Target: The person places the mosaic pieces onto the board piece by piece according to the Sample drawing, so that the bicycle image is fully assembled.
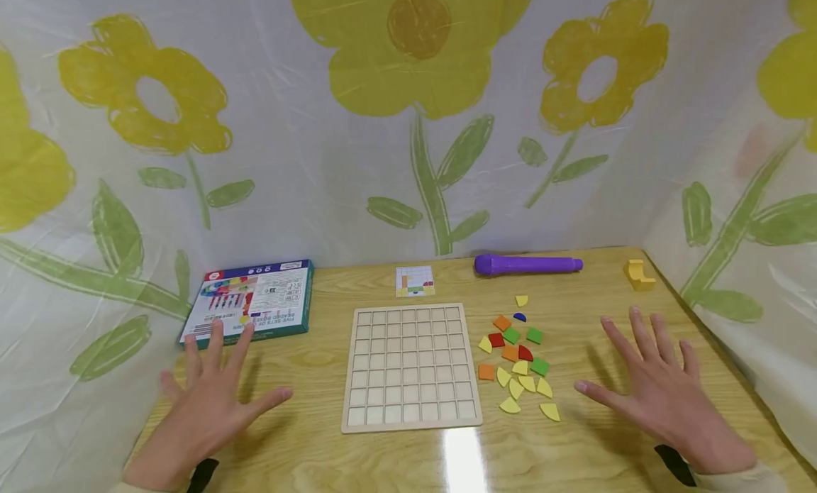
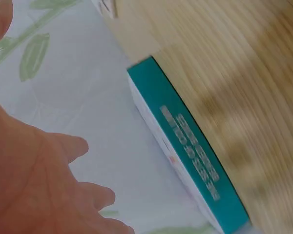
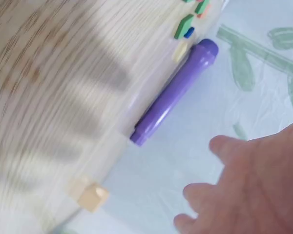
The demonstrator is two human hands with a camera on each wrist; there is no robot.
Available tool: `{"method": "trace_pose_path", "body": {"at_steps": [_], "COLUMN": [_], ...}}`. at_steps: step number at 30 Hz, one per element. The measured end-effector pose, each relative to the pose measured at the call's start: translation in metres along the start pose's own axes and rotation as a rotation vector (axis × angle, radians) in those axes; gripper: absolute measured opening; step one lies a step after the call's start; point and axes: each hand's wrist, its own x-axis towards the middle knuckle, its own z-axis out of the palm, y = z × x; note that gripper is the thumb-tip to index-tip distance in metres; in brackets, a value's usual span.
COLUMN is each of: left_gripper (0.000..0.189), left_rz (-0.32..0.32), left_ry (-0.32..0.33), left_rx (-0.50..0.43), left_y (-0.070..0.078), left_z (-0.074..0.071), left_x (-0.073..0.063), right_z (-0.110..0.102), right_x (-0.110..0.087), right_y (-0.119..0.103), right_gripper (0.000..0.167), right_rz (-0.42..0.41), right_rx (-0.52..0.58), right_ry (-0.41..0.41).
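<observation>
The pale wooden grid board (image 1: 411,365) lies between the left hand (image 1: 207,401) and right hand (image 1: 667,401), both empty, fingers spread. Small flat multicoloured pieces (image 1: 510,352) lie toward the right hand; a teal-edged printed box (image 1: 274,294) lies near the left.

Between the left hand (image 1: 213,404) and the right hand (image 1: 664,397), a grid board (image 1: 411,362) showed the matt face of bare wood, while the table (image 1: 300,443) beneath bore a grained wood look, glossy enough to throw back a white glare. Beyond the left hand, a box (image 1: 271,294) appeared to be smooth printed cardboard. Inward of the right hand, flat pieces (image 1: 511,335) looked smooth, their material unclear. Farther off, a microphone-shaped toy (image 1: 532,265) had the sheen of hard plastic; a small block (image 1: 638,279) beyond the right hand looked smooth. Past both hands hung a creased, thin, faintly shiny sheet (image 1: 306,188).
</observation>
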Motion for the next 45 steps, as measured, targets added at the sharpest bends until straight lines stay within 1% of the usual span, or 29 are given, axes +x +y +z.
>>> {"method": "trace_pose_path", "body": {"at_steps": [2, 5, 10, 13, 16, 20, 22, 24, 26, 30, 33, 36, 39, 42, 45], "left_gripper": [0.125, 0.122, 0.114, 0.111, 0.106, 0.099, 0.094, 0.088, 0.081, 0.070, 0.066, 0.063, 0.062, 0.062, 0.062], "left_rz": [0.017, 0.051, 0.133, 0.170, 0.158, 0.078, 0.037, 0.016, 0.009, 0.008, -0.002, -0.027, -0.053, -0.058, -0.056], "left_ry": [-0.007, -0.013, -0.023, -0.035, -0.070, -0.131, -0.144, -0.151, -0.149, -0.142, -0.141, -0.163, -0.199, -0.220, -0.225], "left_rx": [-0.036, -0.109, -0.220, -0.286, -0.364, -0.465, -0.481, -0.482, -0.460, -0.435, -0.428, -0.452, -0.508, -0.539, -0.537], "left_y": [0.005, 0.017, 0.046, 0.064, 0.080, 0.096, 0.102, 0.105, 0.106, 0.106, 0.106, 0.107, 0.107, 0.107, 0.106], "left_z": [0.000, 0.002, 0.010, 0.018, 0.026, 0.032, 0.033, 0.035, 0.038, 0.043, 0.046, 0.047, 0.048, 0.049, 0.050], "left_x": [0.004, 0.010, 0.021, 0.028, 0.035, 0.047, 0.051, 0.054, 0.056, 0.058, 0.058, 0.057, 0.056, 0.055, 0.055], "right_z": [0.000, 0.002, 0.009, 0.014, 0.017, 0.021, 0.024, 0.026, 0.028, 0.032, 0.035, 0.039, 0.041, 0.041, 0.041], "right_x": [0.005, 0.014, 0.029, 0.038, 0.047, 0.058, 0.063, 0.067, 0.070, 0.076, 0.079, 0.081, 0.083, 0.084, 0.084], "right_y": [-0.005, -0.015, -0.034, -0.046, -0.058, -0.072, -0.077, -0.081, -0.084, -0.087, -0.088, -0.088, -0.089, -0.090, -0.089], "right_gripper": [0.110, 0.107, 0.098, 0.088, 0.078, 0.066, 0.062, 0.056, 0.050, 0.039, 0.034, 0.029, 0.025, 0.022, 0.020], "right_rz": [-0.028, -0.078, -0.164, -0.186, -0.196, -0.198, -0.194, -0.189, -0.181, -0.169, -0.169, -0.172, -0.168, -0.156, -0.142], "right_rx": [0.051, 0.122, 0.220, 0.269, 0.303, 0.335, 0.342, 0.351, 0.349, 0.341, 0.316, 0.291, 0.277, 0.273, 0.263], "right_ry": [-0.009, -0.011, 0.026, 0.043, 0.038, -0.001, -0.022, -0.042, -0.059, -0.089, -0.098, -0.104, -0.110, -0.115, -0.117]}}
